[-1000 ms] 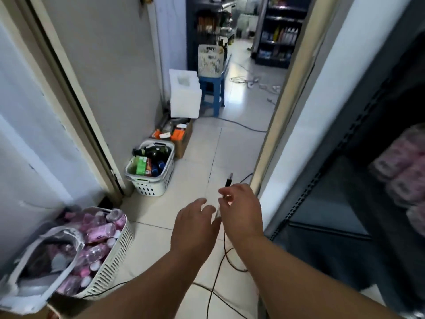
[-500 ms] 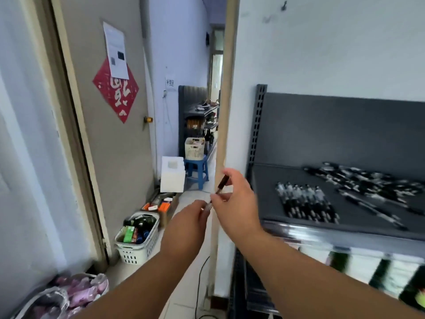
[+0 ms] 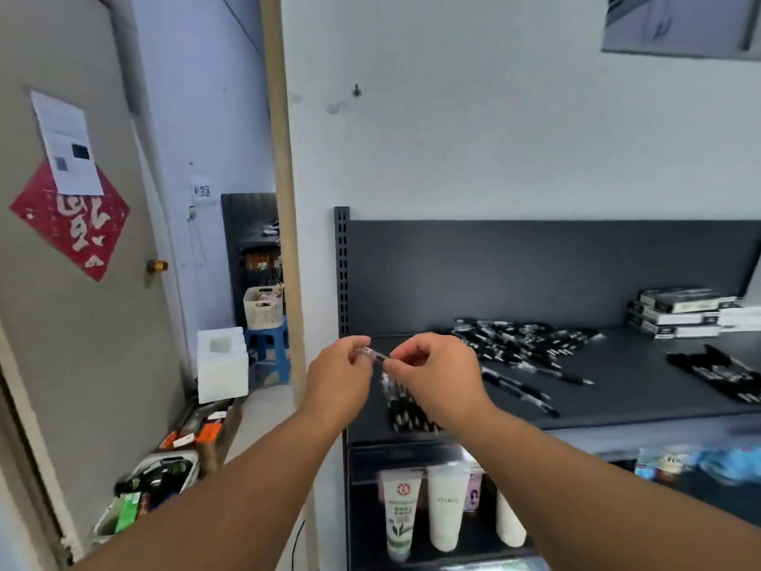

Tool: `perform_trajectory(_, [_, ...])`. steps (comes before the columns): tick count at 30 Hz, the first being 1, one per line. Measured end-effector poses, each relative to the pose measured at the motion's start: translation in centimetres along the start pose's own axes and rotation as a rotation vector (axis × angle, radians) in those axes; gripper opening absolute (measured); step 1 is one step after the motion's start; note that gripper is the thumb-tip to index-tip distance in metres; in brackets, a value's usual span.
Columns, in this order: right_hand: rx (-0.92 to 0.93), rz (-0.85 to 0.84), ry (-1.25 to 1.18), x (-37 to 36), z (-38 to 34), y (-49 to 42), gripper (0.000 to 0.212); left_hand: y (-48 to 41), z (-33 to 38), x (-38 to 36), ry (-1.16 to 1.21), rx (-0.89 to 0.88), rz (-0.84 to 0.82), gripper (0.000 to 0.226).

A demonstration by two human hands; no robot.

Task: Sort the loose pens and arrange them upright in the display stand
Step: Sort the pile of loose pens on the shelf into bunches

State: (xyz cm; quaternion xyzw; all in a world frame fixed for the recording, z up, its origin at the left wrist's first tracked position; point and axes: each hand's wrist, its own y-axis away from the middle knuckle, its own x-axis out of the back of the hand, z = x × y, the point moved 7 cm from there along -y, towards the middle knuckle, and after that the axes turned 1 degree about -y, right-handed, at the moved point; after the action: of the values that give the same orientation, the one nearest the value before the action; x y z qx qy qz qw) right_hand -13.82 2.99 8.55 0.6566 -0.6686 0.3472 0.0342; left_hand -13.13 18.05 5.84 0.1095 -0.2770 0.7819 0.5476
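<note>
So, both hands are up in front of the dark shelf (image 3: pixel 617 389), sharing one pen (image 3: pixel 372 355): the left grip (image 3: pixel 337 381) pinches its clear end and the right grip (image 3: pixel 432 377) pinches the darker end, so both are narrow and closed on that pen. It sits roughly level in the air, over the shelf's front left corner. Right below the hands a neat row of pens (image 3: pixel 407 410) lies flat on the shelf, and further back there's a messy loose pile of black pens (image 3: pixel 523 340), with another bunch (image 3: pixel 724 375) at the far right edge. Behind that bunch is a stack of flat boxes (image 3: pixel 683 313) (there's print on them, too blurry to read). On the level underneath stand white tubes (image 3: pixel 401 517), label text not legible either. The only writing I can make out is a small wall sign (image 3: pixel 201 191) reading 补货区. The door on the left has a red diamond decoration (image 3: pixel 70 224) with a pale character on it, partly covered by a printed sheet (image 3: pixel 68 146).
</note>
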Motion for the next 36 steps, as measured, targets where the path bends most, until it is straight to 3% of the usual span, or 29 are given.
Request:
perform_trajectory(6, [-0.044, -0.088, 0.096, -1.1, 2.9, -3.1, 0.019, -3.9, -1.1, -4.4, 0.393, 0.161, -0.205, 0.044])
perform_trajectory(9, [-0.047, -0.063, 0.191, -0.6, 4.5, -4.3, 0.004, -5.3, -2.8, -5.3, 0.241, 0.172, -0.209, 0.053])
perform_trajectory(12, [-0.086, -0.045, 0.273, 0.3, 6.7, -5.4, 0.011, -5.7, -3.5, -6.3, 0.030, 0.166, -0.249, 0.059])
perform_trajectory(15, [-0.114, -0.103, 0.363, 0.5, 8.4, -6.1, 0.013, -5.7, -3.0, -7.6, -0.088, 0.124, -0.295, 0.052])
perform_trajectory(19, [-0.095, -0.189, 0.382, 0.6, 10.2, -6.7, 0.016, -5.9, -2.0, -8.7, -0.233, 0.092, -0.241, 0.047])
perform_trajectory(23, [-0.082, -0.273, 0.388, 0.9, 12.0, -7.0, 0.022, -5.4, -1.9, -9.2, -0.377, 0.088, -0.169, 0.060])
perform_trajectory(29, [-0.002, -0.410, 0.419, 0.4, 13.5, -6.1, 0.033, -3.2, -3.9, -9.8, -0.435, 0.189, -0.209, 0.053])
perform_trajectory(36, [0.032, -0.350, 0.325, 3.5, 14.8, -6.5, 0.029, -2.6, -2.0, -10.9, -0.476, 0.204, -0.175, 0.054])
